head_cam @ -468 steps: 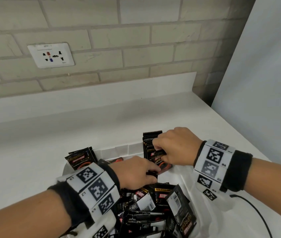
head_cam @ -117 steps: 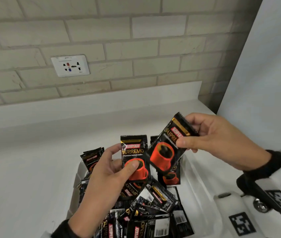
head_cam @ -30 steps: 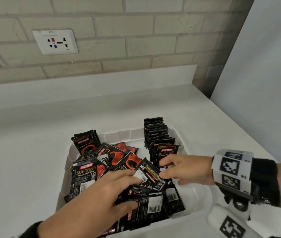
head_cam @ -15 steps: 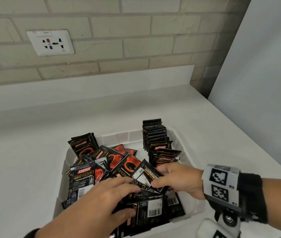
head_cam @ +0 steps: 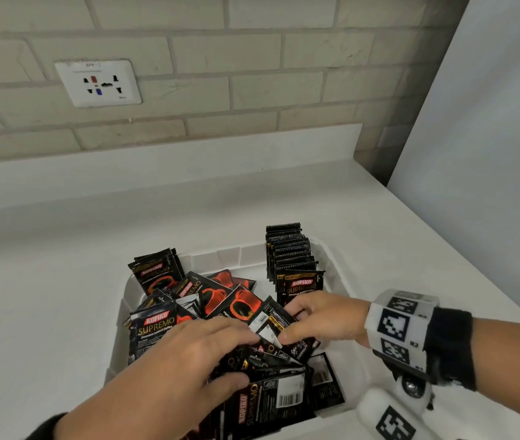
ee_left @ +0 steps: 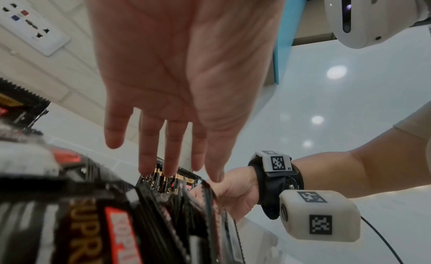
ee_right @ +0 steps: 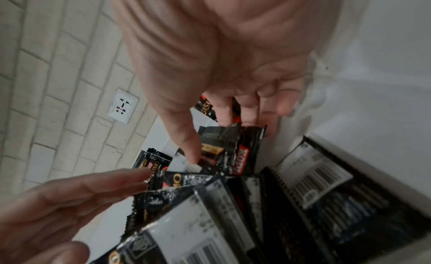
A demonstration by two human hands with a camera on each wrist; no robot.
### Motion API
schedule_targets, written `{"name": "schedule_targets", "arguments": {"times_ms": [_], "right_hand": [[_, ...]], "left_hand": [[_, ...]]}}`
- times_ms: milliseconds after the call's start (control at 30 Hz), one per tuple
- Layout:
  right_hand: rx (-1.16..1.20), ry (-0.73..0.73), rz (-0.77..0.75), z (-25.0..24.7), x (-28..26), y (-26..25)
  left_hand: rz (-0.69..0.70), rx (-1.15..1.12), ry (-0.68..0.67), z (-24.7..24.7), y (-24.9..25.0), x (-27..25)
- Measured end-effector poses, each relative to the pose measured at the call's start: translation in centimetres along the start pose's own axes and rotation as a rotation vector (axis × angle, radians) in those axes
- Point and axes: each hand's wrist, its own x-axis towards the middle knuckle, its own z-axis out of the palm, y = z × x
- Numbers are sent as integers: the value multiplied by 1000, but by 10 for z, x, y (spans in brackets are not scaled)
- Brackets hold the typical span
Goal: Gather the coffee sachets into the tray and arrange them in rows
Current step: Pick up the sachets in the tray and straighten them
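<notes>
A white tray [head_cam: 230, 256] holds a loose heap of black-and-red coffee sachets [head_cam: 220, 300]. Several more stand upright in a row [head_cam: 290, 252] along its back right side. My right hand [head_cam: 290, 325] pinches one face-down sachet [head_cam: 269, 323] on top of the heap; in the right wrist view its thumb and fingers [ee_right: 186, 142] grip that sachet [ee_right: 231, 148]. My left hand [head_cam: 236, 344] lies flat over the front of the heap, fingers straight [ee_left: 172, 157], its fingertips by the same sachet, holding nothing.
The tray sits on a white counter [head_cam: 62, 281] below a brick wall with a socket plate [head_cam: 98, 82]. A white panel [head_cam: 490, 154] bounds the counter on the right. Bare counter lies to the left of the tray and behind it.
My right hand has closed in from the right and taken the top sachet by its edge. The front sachet of the upright row now stands straighter. My left hand has barely moved.
</notes>
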Motion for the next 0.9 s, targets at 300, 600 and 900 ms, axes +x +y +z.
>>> {"name": "schedule_targets", "arguments": {"times_ms": [300,600,900], "right_hand": [[138,-10,-4,7,5,1],[128,49,-91,13,8,4],[141,15,-148,14,0,2]], "left_hand": [[16,8,12,-25,5,20],[89,-12,-2,-36,20,57],[29,20,-306,-33,31,117]]}}
